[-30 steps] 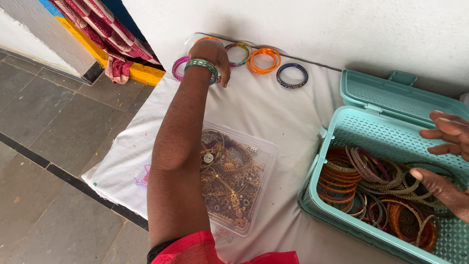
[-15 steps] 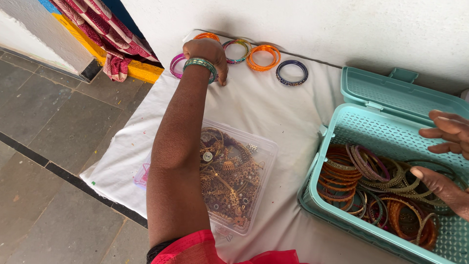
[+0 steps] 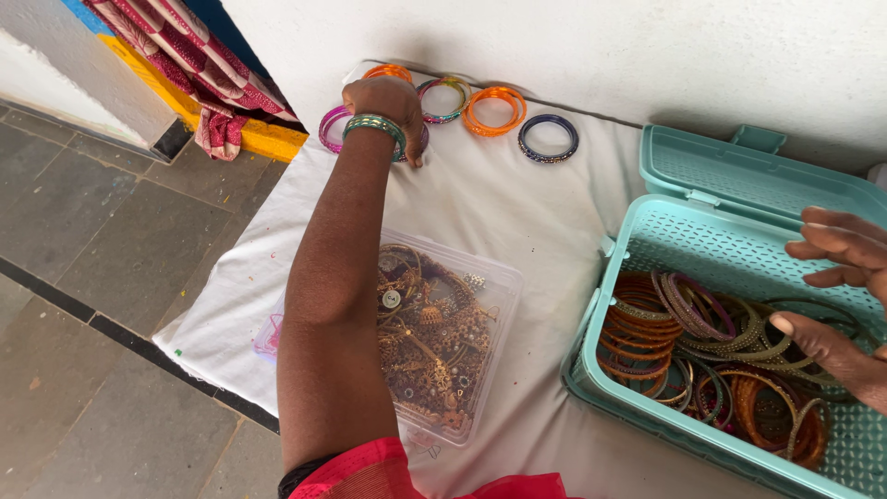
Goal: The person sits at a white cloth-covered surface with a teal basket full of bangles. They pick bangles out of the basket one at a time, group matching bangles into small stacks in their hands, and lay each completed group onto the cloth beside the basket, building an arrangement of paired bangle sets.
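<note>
My left hand (image 3: 386, 100), with green bangles on its wrist, reaches to the far edge of the white cloth (image 3: 517, 222). Its fingers curl down over a set of pink bangles (image 3: 329, 129). In a row beside it lie an orange set (image 3: 388, 70), a multicoloured set (image 3: 457, 85), another orange set (image 3: 494, 92) and a dark blue set (image 3: 547, 159). My right hand (image 3: 845, 251) hovers open over the teal basket (image 3: 647, 231), above several mixed bangles (image 3: 702, 342) inside.
A clear plastic box of gold jewellery (image 3: 443, 351) lies on the cloth beside my left forearm. The basket's lid (image 3: 739, 176) is folded back toward the white wall. Grey stone floor (image 3: 83, 277) lies to the left, striped fabric (image 3: 212, 74) at the top left.
My left hand has shifted slightly left and down onto the pink bangles. The right hand stays over the basket.
</note>
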`<state>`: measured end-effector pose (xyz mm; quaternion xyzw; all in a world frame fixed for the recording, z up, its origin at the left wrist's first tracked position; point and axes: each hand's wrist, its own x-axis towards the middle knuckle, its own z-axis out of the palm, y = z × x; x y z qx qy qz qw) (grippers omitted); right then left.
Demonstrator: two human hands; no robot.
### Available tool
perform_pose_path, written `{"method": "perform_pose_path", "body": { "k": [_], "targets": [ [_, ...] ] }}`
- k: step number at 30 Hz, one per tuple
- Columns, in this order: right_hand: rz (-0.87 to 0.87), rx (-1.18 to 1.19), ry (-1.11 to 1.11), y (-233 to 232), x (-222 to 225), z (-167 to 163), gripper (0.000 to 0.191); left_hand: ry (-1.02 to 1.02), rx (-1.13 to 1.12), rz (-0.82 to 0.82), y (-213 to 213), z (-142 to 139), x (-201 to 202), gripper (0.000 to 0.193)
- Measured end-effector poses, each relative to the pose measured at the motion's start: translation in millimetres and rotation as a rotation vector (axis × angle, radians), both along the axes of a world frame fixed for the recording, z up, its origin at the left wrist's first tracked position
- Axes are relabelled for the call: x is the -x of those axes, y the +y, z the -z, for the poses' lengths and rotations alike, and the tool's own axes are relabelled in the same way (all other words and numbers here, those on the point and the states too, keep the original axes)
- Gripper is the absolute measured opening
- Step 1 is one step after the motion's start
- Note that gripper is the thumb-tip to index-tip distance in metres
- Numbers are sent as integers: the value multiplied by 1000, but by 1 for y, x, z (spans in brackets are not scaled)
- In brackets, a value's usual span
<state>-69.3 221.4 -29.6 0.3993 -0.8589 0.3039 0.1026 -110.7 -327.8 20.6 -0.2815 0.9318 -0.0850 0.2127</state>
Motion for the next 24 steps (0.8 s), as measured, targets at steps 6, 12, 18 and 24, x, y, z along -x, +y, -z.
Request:
{"method": "perform_pose_path", "body": {
  "k": [6, 12, 18, 24],
  "targets": [
    [11, -38, 13, -3, -10, -11, 86, 34, -29, -11, -1, 0, 0, 94],
    [22, -102, 72, -15, -29, -42, 74, 386, -52, 289, 4, -8, -6, 77],
    [35, -112, 20, -16, -52, -66, 59, 782, -430, 946, 101, -42, -16, 39],
    [-72, -176, 11, -18, -55, -77, 47, 547, -721, 1381, 237, -38, -82, 22]
  ]
}}
